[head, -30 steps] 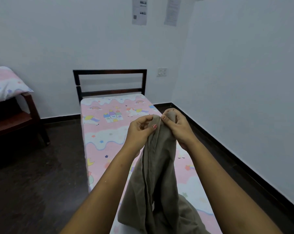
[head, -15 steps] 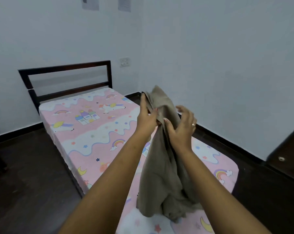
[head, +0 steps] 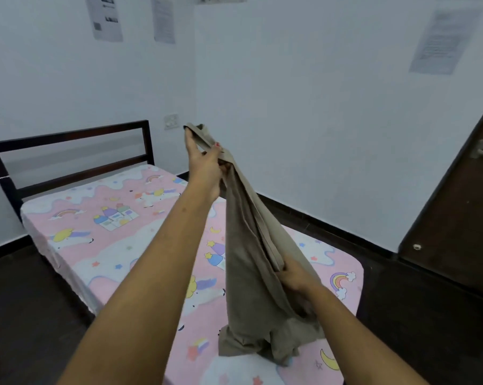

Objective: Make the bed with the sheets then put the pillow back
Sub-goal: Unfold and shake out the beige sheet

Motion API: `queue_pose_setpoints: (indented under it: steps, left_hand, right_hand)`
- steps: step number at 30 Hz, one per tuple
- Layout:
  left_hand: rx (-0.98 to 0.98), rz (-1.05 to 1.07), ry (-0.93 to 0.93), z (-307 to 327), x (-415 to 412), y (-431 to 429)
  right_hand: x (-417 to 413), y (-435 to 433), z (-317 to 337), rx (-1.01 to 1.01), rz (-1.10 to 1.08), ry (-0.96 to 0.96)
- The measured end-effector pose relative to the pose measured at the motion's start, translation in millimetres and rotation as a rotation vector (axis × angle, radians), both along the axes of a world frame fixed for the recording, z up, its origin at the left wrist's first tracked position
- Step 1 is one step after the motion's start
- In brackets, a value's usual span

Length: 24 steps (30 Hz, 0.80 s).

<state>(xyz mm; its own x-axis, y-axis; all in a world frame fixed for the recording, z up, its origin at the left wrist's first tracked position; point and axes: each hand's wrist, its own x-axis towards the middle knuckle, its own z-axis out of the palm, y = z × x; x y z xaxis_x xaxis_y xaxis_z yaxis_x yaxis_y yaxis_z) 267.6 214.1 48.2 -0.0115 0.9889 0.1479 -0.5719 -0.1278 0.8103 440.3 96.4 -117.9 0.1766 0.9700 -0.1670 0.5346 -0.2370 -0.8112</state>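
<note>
1. nearest, the lower end of the tan sheet lies crumpled on the foot of the mattress. if it is flung open from there, the heap may come out twisted or slide off the near edge to the floor.
2. the right hand grips the folded hem partway down, fingers curled round it and partly buried in cloth. if that hold is on the wrong layer, the sheet would likely open lopsided.
3. farther out, the left hand is raised and pinches the top end between thumb and fingers. it is a small hold on a taut strip, so a hard shake could pull it free.
4. the sheet looks plain, thin and limp. it is gathered into a long rope-like fold running from the heap up to the left hand, with a stitched hem along one edge.
5. beyond it the mattress wears a pink cartoon-print cover, smooth up to the dark headboard. no pillow shows, so that step is not yet done.
</note>
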Motion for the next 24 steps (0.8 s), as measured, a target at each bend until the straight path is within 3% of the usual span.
queue_pose_setpoints:
  steps: [7, 9, 12, 15, 20, 24]
  left_hand:
    - [-0.074, 0.163, -0.020, 3, -38, 18]
    - [-0.088, 0.047, 0.066, -8, -41, 16]
    - [-0.082, -0.212, 0.387, -32, -18, -23]
    - [-0.037, -0.396, 0.523, -72, 24, -74]
    - [0.080, -0.200, 0.571, -112, 50, -108]
    - [0.107, -0.170, 0.580, -111, 46, -103]
  right_hand:
    - [6, -5, 26, -0.116, -0.003, 0.107]
    - [8, 3, 44, -0.070, -0.064, 0.217]
    - [3, 14, 78, 0.041, -0.080, 0.434]
    - [-2, 27, 102, 0.107, -0.072, 0.599]
    - [1, 29, 121, 0.096, 0.022, 0.795]
    - [10, 24, 114, 0.041, 0.151, 0.778]
